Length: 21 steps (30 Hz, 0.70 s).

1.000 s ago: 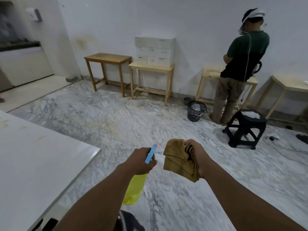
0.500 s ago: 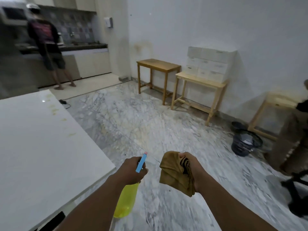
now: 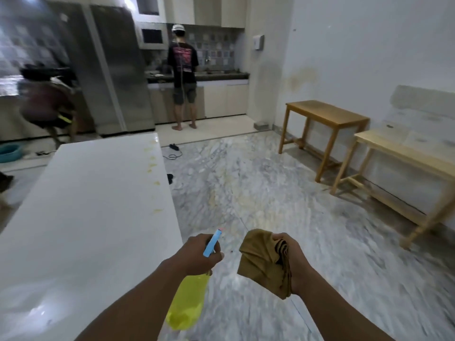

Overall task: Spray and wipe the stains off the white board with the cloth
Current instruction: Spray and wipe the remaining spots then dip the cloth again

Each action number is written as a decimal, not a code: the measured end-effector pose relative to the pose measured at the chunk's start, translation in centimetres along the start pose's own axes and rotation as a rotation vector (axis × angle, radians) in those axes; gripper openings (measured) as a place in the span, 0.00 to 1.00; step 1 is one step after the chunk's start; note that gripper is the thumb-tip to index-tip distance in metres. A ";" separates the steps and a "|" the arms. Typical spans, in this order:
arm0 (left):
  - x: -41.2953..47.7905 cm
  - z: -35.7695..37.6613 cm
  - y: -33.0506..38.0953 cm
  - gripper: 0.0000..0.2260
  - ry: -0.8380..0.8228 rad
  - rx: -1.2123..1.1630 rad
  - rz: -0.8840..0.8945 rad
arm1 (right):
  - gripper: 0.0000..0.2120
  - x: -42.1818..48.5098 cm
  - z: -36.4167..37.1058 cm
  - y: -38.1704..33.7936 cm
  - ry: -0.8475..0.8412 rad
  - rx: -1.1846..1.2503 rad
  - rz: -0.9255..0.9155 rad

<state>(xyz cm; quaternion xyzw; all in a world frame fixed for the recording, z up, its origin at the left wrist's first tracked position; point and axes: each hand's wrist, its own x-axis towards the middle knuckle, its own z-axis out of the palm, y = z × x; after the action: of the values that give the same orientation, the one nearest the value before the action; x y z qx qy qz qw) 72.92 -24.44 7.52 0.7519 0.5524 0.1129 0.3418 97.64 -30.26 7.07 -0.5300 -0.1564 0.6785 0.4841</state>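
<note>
Gripping a translucent yellow spray bottle (image 3: 188, 301), the left hand (image 3: 197, 254); right hand (image 3: 293, 259) clutches crumpled brown cloth (image 3: 261, 264).

Over by the white wall stands the darker wooden table (image 3: 327, 114), and just to its right a paler wooden table (image 3: 403, 151) carries a blurred stack of white boxes (image 3: 423, 112), both on the grey-veined marble floor (image 3: 258, 193). Left of that darker table a black power strip (image 3: 173, 146) lies on the floor, and beyond it a person in a white cap and black T-shirt (image 3: 182, 67) faces the kitchen counter (image 3: 221, 75), with a white wall dispenser (image 3: 259, 42) mounted higher up. Further left still: a steel fridge (image 3: 115, 70), a blurred crouching person (image 3: 46, 104) and a teal basin (image 3: 9, 152).
</note>
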 end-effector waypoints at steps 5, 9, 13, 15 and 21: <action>6.8 -2.3 -1.4 0.09 0.135 -0.025 -0.133 | 0.22 9.6 3.3 -4.7 -0.137 -0.092 0.097; 10.8 -2.7 -0.1 0.09 0.154 -0.050 -0.159 | 0.17 14.2 3.7 -9.5 -0.197 -0.152 0.114; 17.4 -5.2 1.6 0.09 0.221 -0.079 -0.196 | 0.17 21.1 5.1 -16.3 -0.248 -0.173 0.116; 18.7 -5.5 1.8 0.09 0.217 -0.117 -0.221 | 0.17 22.7 5.7 -17.6 -0.266 -0.180 0.137; 23.3 -8.6 -2.3 0.09 0.294 -0.128 -0.335 | 0.17 31.0 11.8 -19.9 -0.358 -0.269 0.208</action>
<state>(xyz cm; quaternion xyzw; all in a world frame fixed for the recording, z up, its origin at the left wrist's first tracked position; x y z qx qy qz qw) 74.96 0.41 7.61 0.6017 0.7052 0.1978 0.3187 98.10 8.41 8.49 -0.4742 -0.2729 0.7809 0.3013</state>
